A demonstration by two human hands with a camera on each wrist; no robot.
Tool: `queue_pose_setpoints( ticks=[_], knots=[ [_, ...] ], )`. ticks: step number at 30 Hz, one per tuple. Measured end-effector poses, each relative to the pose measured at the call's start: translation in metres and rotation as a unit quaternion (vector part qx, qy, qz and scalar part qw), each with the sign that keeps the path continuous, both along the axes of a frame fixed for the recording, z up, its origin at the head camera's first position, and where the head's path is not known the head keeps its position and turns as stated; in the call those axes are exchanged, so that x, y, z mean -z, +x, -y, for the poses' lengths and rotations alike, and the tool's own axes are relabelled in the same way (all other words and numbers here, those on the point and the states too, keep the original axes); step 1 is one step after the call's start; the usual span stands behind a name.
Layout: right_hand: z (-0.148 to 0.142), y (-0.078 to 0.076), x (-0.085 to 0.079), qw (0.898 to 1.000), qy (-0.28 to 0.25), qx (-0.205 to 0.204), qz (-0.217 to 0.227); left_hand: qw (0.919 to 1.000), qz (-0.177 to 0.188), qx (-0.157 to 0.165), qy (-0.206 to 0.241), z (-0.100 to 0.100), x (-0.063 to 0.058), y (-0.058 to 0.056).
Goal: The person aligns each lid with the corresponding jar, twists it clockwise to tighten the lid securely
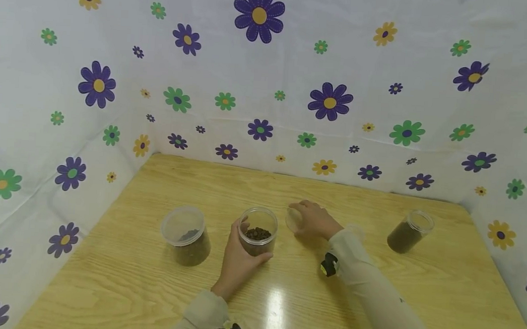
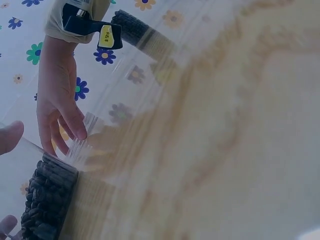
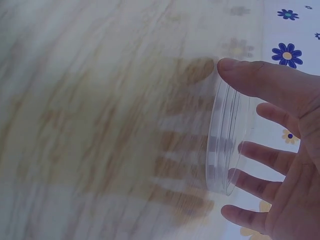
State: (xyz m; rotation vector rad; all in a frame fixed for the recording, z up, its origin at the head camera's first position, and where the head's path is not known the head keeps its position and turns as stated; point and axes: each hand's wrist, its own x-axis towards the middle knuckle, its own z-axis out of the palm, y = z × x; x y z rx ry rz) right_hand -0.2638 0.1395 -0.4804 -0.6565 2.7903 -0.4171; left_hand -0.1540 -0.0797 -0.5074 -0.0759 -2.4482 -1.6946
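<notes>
Fingers of the left hand (image 1: 237,255) grip a clear cylindrical plastic jar (image 1: 258,238); towards two o'clock, the right hand (image 1: 313,220), fingers wide, touches a round transparent plastic lid (image 3: 221,145).

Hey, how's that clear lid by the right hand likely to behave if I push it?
The clear lid looks thin and see-through, so it's probably light. Its ridged rim shows no sag, suggesting it's fairly stiff. Being wide and shallow, it would likely slide rather than tip.
</notes>
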Motion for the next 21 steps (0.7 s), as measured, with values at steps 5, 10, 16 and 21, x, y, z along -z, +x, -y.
queue_pose_setpoints(
  ticks=[5, 10, 16, 21],
  knots=[
    [-0.0016, 0.0036, -0.0007, 1.0, 0.004, -0.005, 0.003, 1.0, 0.002, 0.004, -0.003, 0.0003, -0.0006, 0.0006],
    [-0.0011, 0.0051, -0.0035, 1.0, 0.01, -0.012, 0.009, 1.0, 0.003, 0.007, 0.0, 0.0008, -0.0014, 0.0011],
    [-0.0006, 0.0045, -0.0027, 0.999, 0.019, -0.012, 0.024, 0.9999, -0.002, 0.006, 0.014, 0.0, -0.0018, 0.0025],
    [-0.0005, 0.0045, -0.0003, 0.999, 0.025, -0.016, 0.02, 0.9998, -0.011, 0.001, 0.017, -0.0008, -0.0016, 0.0031]
  ],
)
